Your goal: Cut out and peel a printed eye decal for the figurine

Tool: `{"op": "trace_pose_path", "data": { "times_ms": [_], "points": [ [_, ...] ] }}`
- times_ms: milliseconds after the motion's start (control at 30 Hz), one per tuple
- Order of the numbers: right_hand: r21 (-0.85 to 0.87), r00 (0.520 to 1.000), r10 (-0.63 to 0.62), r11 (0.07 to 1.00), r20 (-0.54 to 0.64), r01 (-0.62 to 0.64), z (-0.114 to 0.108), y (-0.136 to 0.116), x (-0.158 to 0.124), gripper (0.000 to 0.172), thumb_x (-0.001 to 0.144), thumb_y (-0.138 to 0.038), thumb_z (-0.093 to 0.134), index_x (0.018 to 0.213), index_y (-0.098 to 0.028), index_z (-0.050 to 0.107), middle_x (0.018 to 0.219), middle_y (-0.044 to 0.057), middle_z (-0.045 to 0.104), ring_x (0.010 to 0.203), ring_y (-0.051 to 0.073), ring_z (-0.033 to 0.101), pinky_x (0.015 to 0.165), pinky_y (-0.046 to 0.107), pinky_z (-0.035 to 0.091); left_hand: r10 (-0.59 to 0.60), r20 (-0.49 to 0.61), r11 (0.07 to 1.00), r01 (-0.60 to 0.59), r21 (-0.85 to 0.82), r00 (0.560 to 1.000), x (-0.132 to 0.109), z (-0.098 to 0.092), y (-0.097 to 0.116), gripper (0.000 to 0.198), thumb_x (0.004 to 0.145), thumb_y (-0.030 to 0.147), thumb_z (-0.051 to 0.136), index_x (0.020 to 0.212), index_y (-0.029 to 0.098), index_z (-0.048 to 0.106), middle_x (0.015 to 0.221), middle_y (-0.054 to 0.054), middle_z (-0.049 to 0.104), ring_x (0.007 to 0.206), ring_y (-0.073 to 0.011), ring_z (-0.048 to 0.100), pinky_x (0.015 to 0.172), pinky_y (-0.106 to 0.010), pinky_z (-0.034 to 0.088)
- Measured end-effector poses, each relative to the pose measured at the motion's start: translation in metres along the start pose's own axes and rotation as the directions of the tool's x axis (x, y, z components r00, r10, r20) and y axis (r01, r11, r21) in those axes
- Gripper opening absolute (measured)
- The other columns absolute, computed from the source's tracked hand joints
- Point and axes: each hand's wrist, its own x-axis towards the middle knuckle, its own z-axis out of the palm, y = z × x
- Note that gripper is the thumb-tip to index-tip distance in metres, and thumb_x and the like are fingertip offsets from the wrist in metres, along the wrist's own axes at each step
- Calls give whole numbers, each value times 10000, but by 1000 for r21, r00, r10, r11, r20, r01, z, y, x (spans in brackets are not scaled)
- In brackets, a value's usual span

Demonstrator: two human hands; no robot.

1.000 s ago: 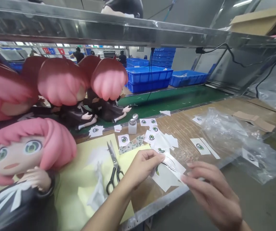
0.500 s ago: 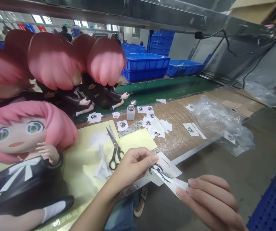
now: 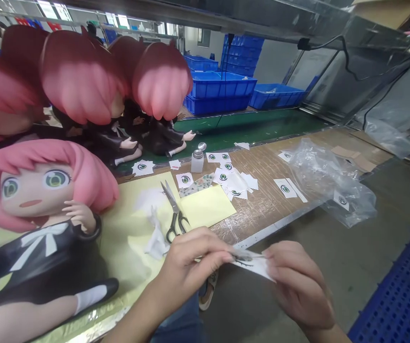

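Thin glossy eye decal sheet (image 3: 251, 263) pinched flat between left hand (image 3: 186, 259) and right hand (image 3: 297, 281) fingers

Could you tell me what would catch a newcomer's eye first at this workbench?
The big pink-haired doll lying at the near left, with a row of similar dolls behind it, stands out most. At the near edge, the left hand and right hand hold a small eye decal sheet between them. Scissors lie on yellow paper, with more eye decals scattered beyond.
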Motion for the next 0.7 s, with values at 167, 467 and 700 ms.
{"op": "trace_pose_path", "data": {
  "times_ms": [167, 467, 700],
  "points": [
    [257, 849, 525, 814, 61, -521, 23, -2, 7, 77, 979, -124, 643, 986, -200, 650, 920, 43, 619, 833, 161, 655, 656, 246, 577, -356, -26, 920, 346, -182, 934, -11, -4, -12, 436, 875, 595, 753, 886, 159, 764, 730, -17, 669, 639, -96, 575, 579, -166, 433],
    [391, 306, 844, 126, 441, -912, 57, -2, 2, 469, 842, -620, 787, 953, -197, 618, 837, 98, 710, 712, 240, 696, 554, 313, 578, -569, 30, 742, 528, -413, 822, -42, -16, -21, 503, 728, 574, 880, 900, 132, 712, 742, -43, 715, 635, -143, 702, 660, -228, 559],
    [161, 371, 915, 347, 159, -924, 65, 18, -19, 573, 896, -713, 694, 1085, -181, 601, 1017, 73, 679, 910, 203, 674, 791, 345, 581, -624, -109, 736, 537, -412, 773, -87, -13, -44, 537, 811, 569, 798, 1090, 199, 528, 954, -13, 676, 551, -72, 627, 462, -156, 479]
  ]
}}
